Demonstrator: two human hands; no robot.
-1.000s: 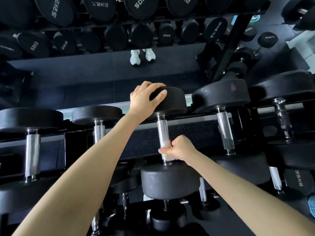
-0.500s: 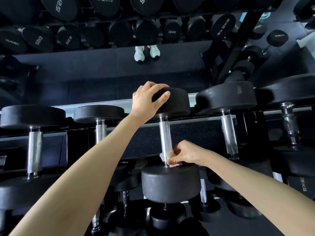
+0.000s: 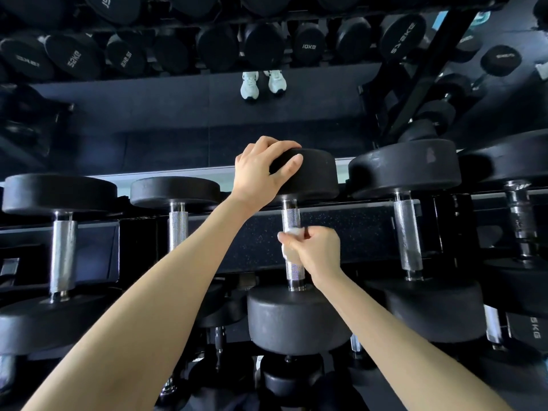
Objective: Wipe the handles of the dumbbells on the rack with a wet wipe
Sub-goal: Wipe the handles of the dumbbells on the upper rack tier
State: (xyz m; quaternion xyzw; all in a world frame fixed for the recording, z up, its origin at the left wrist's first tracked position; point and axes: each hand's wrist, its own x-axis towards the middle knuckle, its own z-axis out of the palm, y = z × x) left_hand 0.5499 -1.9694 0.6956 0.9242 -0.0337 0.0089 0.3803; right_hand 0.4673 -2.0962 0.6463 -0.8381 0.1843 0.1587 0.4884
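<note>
A black dumbbell (image 3: 296, 318) lies across the top tier of the rack (image 3: 341, 232), its knurled steel handle (image 3: 293, 271) running away from me. My left hand (image 3: 261, 170) grips the rim of its far head. My right hand (image 3: 314, 250) is closed around the middle of the handle with a white wet wipe (image 3: 292, 232) pressed against the steel; only a small edge of the wipe shows above and left of my fingers. The handle is bare above and below my fist.
More dumbbells lie on the same tier: two to the left (image 3: 62, 250) (image 3: 178, 221) and two to the right (image 3: 410, 232) (image 3: 519, 221). Smaller ones sit on a lower tier (image 3: 296, 381). A mirror behind reflects the rack and white shoes (image 3: 262, 83).
My right hand slid down to the near end of the handle, then back up to its middle with the wipe. My left hand stayed on the far head.
</note>
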